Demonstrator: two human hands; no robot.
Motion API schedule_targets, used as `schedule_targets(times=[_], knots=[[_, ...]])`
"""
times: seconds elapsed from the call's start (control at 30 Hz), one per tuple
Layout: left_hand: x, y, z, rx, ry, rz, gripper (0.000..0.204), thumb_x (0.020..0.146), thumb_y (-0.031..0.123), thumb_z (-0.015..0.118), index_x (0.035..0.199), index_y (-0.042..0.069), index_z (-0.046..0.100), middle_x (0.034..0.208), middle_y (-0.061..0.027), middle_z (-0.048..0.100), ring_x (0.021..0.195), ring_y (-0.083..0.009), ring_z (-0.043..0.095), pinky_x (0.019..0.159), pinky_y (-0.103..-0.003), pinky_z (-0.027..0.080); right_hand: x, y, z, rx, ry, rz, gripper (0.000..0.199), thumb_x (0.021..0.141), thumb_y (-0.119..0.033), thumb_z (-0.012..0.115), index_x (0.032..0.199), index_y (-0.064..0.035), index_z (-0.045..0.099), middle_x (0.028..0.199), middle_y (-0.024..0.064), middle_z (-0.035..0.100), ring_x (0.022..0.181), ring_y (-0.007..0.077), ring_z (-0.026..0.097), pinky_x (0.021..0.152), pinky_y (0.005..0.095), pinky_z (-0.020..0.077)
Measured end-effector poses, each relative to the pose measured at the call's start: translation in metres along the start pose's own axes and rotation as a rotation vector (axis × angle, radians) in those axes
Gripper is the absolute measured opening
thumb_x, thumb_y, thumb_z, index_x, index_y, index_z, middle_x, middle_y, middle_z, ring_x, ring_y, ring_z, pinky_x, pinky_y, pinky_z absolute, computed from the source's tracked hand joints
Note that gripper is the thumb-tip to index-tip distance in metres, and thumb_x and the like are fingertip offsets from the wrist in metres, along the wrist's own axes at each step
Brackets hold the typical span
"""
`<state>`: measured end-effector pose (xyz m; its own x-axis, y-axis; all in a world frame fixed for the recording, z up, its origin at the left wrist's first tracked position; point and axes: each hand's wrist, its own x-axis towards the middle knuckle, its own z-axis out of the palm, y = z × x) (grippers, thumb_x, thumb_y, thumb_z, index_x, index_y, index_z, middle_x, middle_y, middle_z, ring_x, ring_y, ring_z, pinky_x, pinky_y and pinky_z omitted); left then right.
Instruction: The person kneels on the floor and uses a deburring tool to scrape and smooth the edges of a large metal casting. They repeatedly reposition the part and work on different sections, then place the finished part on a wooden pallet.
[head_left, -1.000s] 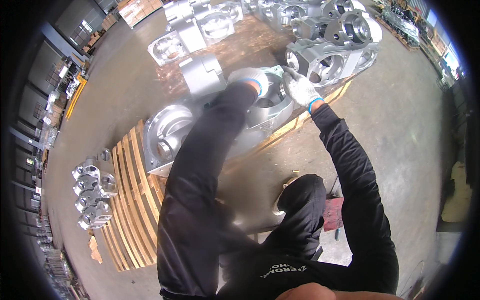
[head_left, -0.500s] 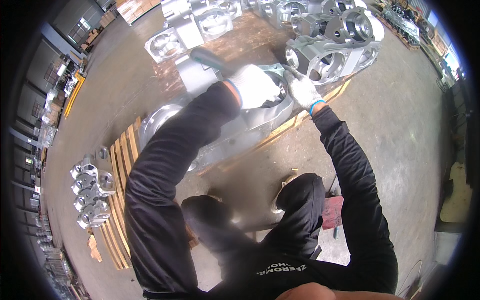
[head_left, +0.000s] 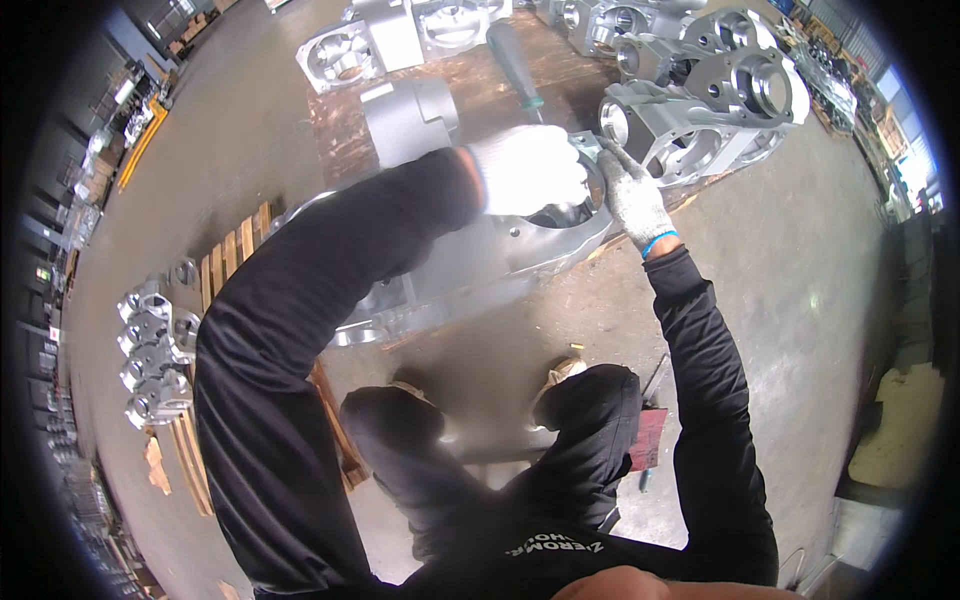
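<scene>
A silver metal housing (head_left: 480, 260) with a large round opening lies in front of me. My left hand (head_left: 530, 170), in a white knit glove, is closed over that opening. A hand tool with a grey-green handle (head_left: 513, 65) juts out beyond the glove; its thin shaft runs into the closed fingers, and its tip is hidden. My right hand (head_left: 635, 200), gloved in white with a blue cuff, grips the right-hand rim of the same housing. Its fingertips rest on the edge beside the opening.
Similar castings (head_left: 670, 130) are stacked right of the brown board (head_left: 340, 125), others (head_left: 340, 58) at its far side. A plain block (head_left: 408, 120) stands left of the tool. More castings (head_left: 155, 340) sit beside a slatted wooden pallet (head_left: 235, 250). A red object (head_left: 649, 440) lies by my knee.
The tool's handle has swung from pointing left to pointing away from me. My left hand stays over the opening and my right hand on the rim; the whole view has shifted.
</scene>
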<state>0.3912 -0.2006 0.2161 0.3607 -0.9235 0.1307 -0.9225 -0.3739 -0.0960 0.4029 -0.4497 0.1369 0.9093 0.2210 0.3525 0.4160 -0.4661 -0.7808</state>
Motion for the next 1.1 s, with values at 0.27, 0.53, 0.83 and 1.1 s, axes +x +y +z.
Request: schedule_targets(times=[0.27, 0.53, 0.83, 1.1], knots=[[0.036, 0.028, 0.003, 0.242, 0.119, -0.424, 0.017, 0.095, 0.023, 0.059, 0.09, 0.017, 0.073, 0.087, -0.0069, 0.07, 0.086, -0.0293, 0.065, 0.08, -0.043, 0.052, -0.002, -0.011, 0.0, 0.129, 0.007, 0.135, 0.043, 0.109, -0.03, 0.057, 0.141, -0.0023, 0.064, 0.109, 0.0155, 0.074, 0.095, 0.0179, 0.067, 0.087, 0.0313, 0.0533], [-0.006, 0.012, -0.019, 0.099, 0.082, 0.042, 0.024, 0.094, 0.013, 0.062, 0.113, 0.011, 0.077, 0.119, -0.0083, 0.073, 0.108, -0.0292, 0.065, 0.096, -0.04, 0.053, 0.002, -0.007, -0.003, -0.112, 0.006, 0.018, 0.046, 0.107, -0.032, 0.051, 0.144, -0.0052, 0.06, 0.137, 0.0256, 0.065, 0.123, 0.043, 0.064, 0.105, 0.0439, 0.0499], [0.008, 0.037, -0.102, 0.089, 0.711, -0.416, 0.025, 0.102, 0.029, 0.059, 0.116, 0.014, 0.074, 0.114, -0.0127, 0.069, 0.108, -0.034, 0.065, 0.099, -0.046, 0.05, 0.013, -0.111, -0.009, -0.122, 0.201, -0.541, 0.066, 0.1, -0.037, 0.067, 0.151, -0.0022, 0.044, 0.117, 0.0283, 0.07, 0.101, 0.0395, 0.072, 0.089, 0.0485, 0.058], [-0.054, 0.082, -0.105, -0.264, 0.901, -0.893, 0.041, 0.112, 0.029, 0.051, 0.143, 0.003, 0.059, 0.121, -0.0121, 0.068, 0.117, -0.0222, 0.063, 0.102, -0.034, 0.048, 0.016, -0.171, -0.015, 0.015, 0.278, -0.579, 0.035, 0.105, -0.025, 0.056, 0.137, -0.0104, 0.055, 0.095, 0.02, 0.073, 0.085, 0.0408, 0.071, 0.074, 0.0486, 0.0566]])
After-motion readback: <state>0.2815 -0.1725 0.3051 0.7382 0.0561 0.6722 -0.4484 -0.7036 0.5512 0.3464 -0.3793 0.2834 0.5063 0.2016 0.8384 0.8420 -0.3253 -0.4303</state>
